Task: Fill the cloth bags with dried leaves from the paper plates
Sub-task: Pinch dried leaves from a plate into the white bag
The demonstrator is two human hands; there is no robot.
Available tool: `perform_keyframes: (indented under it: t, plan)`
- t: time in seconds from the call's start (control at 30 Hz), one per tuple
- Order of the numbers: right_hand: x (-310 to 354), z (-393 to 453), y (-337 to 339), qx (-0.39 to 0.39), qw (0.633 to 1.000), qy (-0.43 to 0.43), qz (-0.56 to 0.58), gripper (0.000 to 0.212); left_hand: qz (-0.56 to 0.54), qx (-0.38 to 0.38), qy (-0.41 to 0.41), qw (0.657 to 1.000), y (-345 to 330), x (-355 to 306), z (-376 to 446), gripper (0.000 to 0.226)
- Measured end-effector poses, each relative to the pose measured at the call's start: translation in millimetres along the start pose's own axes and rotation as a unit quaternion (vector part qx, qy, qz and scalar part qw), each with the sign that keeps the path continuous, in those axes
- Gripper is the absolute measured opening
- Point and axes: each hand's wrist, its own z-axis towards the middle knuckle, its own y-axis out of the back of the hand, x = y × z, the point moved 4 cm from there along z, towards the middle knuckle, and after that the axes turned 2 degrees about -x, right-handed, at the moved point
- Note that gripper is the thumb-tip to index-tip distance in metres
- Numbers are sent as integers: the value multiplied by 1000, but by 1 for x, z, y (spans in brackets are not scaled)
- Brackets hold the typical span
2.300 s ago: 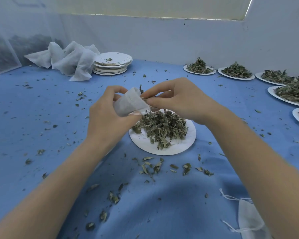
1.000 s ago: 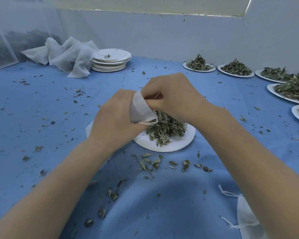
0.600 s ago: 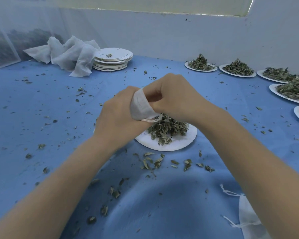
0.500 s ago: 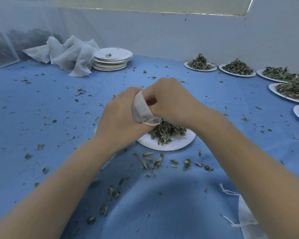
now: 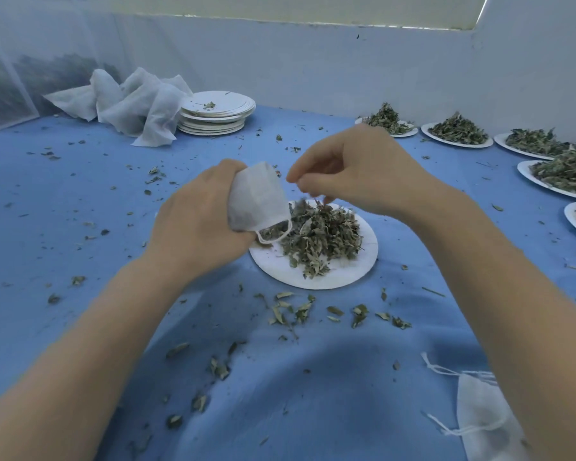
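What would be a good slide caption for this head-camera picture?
Left hand grips a small cloth bag over a paper plate of dried leaves; right hand hovers above.

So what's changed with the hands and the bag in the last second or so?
The right hand has pulled up and away from the cloth bag, its fingers now clear of the mouth. The left hand still grips the bag over the paper plate of dried leaves.
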Motion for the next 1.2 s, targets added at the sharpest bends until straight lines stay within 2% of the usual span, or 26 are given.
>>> perform_keyframes:
  t: [0.07,0.13,0.2,0.27,0.33,0.43,0.63,0.8,1.2]
  plan:
    - [-4,0,-3,27,991,-10,-131,16,4,10,7,1000,-1,4,1,58]
    - [-9,-2,-11,92,977,-31,-188,14,8,15,18,1000,-1,9,2,56]
    - [-12,-4,-22,153,962,-44,-220,28,10,15,21,1000,-1,12,2,56]
    - [-13,-4,-30,174,956,-39,-233,45,11,13,20,1000,-1,13,2,55]
    - [-11,-2,-36,171,955,-22,-240,47,13,15,19,1000,-1,13,2,54]
    - [-12,0,-35,147,963,-11,-226,38,14,23,21,999,-1,13,1,53]
    - [-11,3,-2,60,990,-6,-128,23,15,47,30,998,-4,13,1,50]
    - [-8,0,9,27,998,5,-58,13,29,64,17,997,-9,11,0,49]
    - [2,0,-12,47,997,52,-9,23,10,57,-12,998,-20,-6,-2,57]
